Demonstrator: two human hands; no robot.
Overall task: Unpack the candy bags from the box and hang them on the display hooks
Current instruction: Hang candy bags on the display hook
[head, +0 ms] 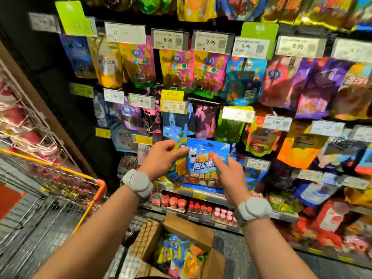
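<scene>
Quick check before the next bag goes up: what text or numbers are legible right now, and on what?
"9.99": two price tags over the pink bags
"12": price tag, upper left
"12.90": price tag
"5.99": yellow-topped price tag
"18.50": price tag, blurred, likely
Blue candy bag in both hands: Chinese print, partly covered
Other tags: too blurred

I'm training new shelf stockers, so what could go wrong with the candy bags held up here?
1. Both the left hand and right hand hold several bags fanned together; the yellow bag behind the blue bag could slip out.
2. The open box sits low among packed, overlapping hanging bags, so neighbours might get knocked while hooking.
</scene>
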